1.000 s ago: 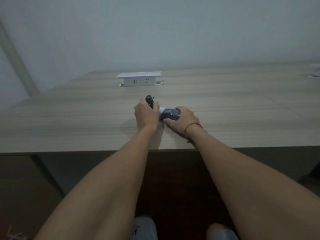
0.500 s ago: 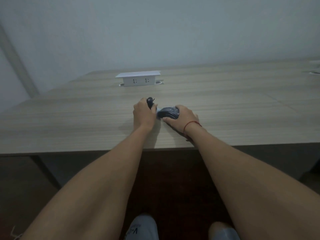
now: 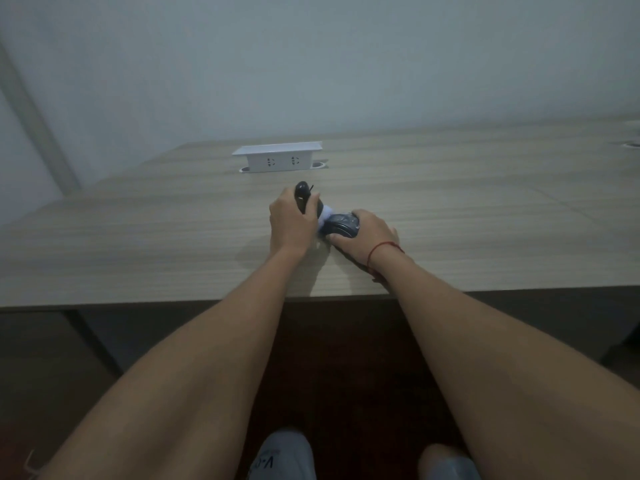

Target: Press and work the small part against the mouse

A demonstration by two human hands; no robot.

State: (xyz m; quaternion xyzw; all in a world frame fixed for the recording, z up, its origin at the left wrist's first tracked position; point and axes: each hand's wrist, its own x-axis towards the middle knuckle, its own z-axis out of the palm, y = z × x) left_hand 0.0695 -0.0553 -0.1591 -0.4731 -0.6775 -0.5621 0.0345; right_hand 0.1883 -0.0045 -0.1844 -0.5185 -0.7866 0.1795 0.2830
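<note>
Just above the middle of the frame, the left hand (image 3: 292, 220) is curled round a black handheld device (image 3: 304, 199) whose long axis tilts up and away toward the white socket box (image 3: 278, 161). Its whitish tip (image 3: 325, 219) points right and down, touching the dark rounded object (image 3: 343, 227) (maybe a mouse – too dim to tell) that the right hand (image 3: 370, 233) grasps on the wooden table (image 3: 138, 237) – both hands equally close, the two things meeting between them
</note>
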